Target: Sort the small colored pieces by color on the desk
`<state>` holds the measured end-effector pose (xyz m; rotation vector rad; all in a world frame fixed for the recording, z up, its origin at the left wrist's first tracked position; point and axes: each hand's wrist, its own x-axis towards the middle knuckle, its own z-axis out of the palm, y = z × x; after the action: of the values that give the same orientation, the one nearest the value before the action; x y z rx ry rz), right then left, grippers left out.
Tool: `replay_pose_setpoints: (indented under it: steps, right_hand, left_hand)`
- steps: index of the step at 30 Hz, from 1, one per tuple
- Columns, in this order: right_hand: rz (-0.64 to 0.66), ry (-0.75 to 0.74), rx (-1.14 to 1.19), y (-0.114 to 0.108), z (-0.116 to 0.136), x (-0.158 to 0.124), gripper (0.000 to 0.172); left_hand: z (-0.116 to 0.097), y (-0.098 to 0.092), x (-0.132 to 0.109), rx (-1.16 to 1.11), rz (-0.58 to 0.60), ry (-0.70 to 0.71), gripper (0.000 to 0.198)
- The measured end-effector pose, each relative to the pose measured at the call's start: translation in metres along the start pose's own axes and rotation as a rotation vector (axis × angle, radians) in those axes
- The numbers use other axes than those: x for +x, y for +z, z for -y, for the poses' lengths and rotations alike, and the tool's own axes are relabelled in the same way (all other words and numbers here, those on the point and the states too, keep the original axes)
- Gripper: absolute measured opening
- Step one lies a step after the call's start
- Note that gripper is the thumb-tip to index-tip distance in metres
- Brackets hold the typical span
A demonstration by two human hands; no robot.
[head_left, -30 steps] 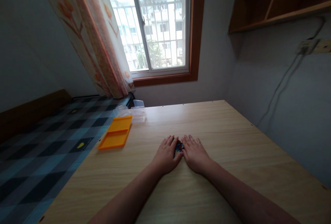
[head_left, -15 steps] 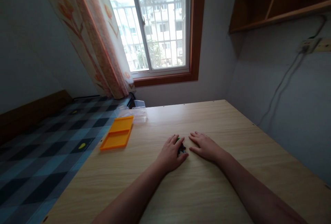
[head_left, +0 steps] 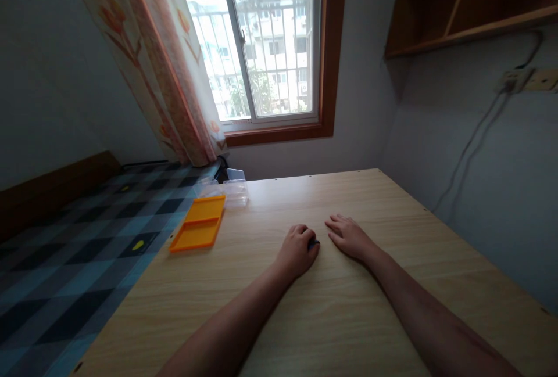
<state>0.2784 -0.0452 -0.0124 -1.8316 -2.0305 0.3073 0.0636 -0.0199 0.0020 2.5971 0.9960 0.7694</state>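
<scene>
Near the middle of the wooden table (head_left: 344,313), my left hand (head_left: 297,251) is closed with its fingers curled round small dark pieces (head_left: 313,244). Only a bit of black and blue shows between thumb and fingers, so their kind and number are hidden. My right hand (head_left: 349,238) lies a little to the right, palm down, fingers stretched out on the table top. Nothing shows in it, and a gap of bare wood separates the two hands.
An orange two-compartment tray (head_left: 200,222) lies at the table's left edge. Transparent plastic containers (head_left: 236,192) stand just behind it. A bed with a checked cover (head_left: 98,237) adjoins the table on the left; a wall with a cable (head_left: 466,153) borders the right.
My left hand's fingers have closed round the small pieces, which showed more openly under it before. My right hand has slid slightly away and to the right, still flat.
</scene>
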Motion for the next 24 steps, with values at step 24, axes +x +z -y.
replay_pose_setpoints:
  steps: [24]
  right_hand:
    - [-0.050, -0.200, 0.092, 0.002, 0.048, -0.008, 0.027]
  left_hand:
    - [0.013, 0.004, 0.004, -0.131, -0.097, -0.078, 0.020]
